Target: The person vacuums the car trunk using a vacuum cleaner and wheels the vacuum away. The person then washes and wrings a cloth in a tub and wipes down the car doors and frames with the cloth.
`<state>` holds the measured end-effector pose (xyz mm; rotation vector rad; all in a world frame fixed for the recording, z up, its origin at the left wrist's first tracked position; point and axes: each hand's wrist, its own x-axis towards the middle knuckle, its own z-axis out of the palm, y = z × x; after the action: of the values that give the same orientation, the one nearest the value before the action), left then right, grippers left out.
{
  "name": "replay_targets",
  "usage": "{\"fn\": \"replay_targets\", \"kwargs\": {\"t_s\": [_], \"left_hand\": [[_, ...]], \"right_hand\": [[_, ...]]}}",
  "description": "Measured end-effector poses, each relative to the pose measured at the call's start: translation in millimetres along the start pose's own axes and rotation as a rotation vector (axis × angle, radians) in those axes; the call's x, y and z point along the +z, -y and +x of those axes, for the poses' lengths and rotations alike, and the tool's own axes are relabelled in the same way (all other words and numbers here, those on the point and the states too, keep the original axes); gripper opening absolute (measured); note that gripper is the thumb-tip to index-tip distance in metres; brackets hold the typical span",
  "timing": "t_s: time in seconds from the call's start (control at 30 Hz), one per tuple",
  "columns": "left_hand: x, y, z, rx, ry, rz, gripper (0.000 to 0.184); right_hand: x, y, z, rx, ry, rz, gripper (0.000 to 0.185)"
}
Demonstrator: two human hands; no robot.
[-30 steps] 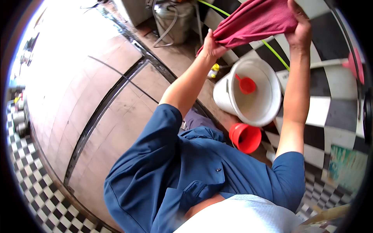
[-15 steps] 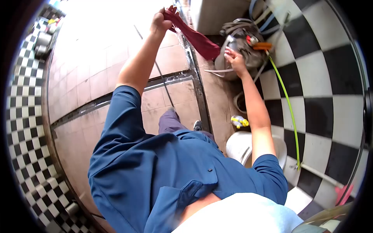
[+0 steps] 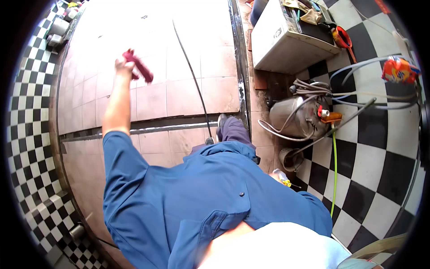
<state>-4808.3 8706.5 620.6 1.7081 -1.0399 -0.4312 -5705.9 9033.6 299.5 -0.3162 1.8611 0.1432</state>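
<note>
My left hand (image 3: 124,65), smeared by motion, reaches out over the tiled floor and is closed on a dark red cloth (image 3: 142,71). The cloth hangs bunched to the right of my fingers. My right forearm and hand are out of sight behind my blue shirt; only the right sleeve (image 3: 317,204) shows. Just past the shirt's edge lies a clear bottle with a yellow top (image 3: 285,180), partly covered by my body.
A metal tank (image 3: 293,115) with coiled hoses stands at right, beside a small round pot (image 3: 290,160). Beyond it is a white box-shaped unit (image 3: 286,49). A thin black cable (image 3: 191,69) crosses the floor. A green hose (image 3: 335,172) runs along the checkered wall.
My left hand has swung left and nearer with the cloth. My right hand, earlier by the cloth's lower end, has drawn back out of sight. The view has shifted, covering the white bucket.
</note>
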Motion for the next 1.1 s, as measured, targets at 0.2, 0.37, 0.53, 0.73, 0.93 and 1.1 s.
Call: {"fn": "replay_targets", "kwargs": {"t_s": [0.2, 0.37, 0.53, 0.73, 0.93, 1.1], "left_hand": [[-77, 142, 110, -0.754, -0.513, -0.722, 0.042], [-108, 135, 167, -1.040, -0.567, -0.889, 0.054], [-100, 145, 280, -0.822, -0.479, -0.928, 0.040], [40, 146, 470, -0.780, -0.439, -0.975, 0.048], [251, 107, 656, -0.808, -0.074, -1.134, 0.040], [468, -9, 783, -0.763, 0.355, -1.101, 0.049]], "right_hand": [[25, 159, -29, 0.118, -0.023, 0.327, 0.014], [47, 504, -15, -0.312, 0.031, 0.467, 0.009], [67, 849, -65, -1.047, 0.203, 0.112, 0.029], [93, 1094, -161, -1.086, 0.224, 0.130, 0.034], [76, 1208, -116, -0.967, 0.104, 0.232, 0.034], [8, 1286, -125, -1.028, -0.058, 0.374, 0.032]]}}
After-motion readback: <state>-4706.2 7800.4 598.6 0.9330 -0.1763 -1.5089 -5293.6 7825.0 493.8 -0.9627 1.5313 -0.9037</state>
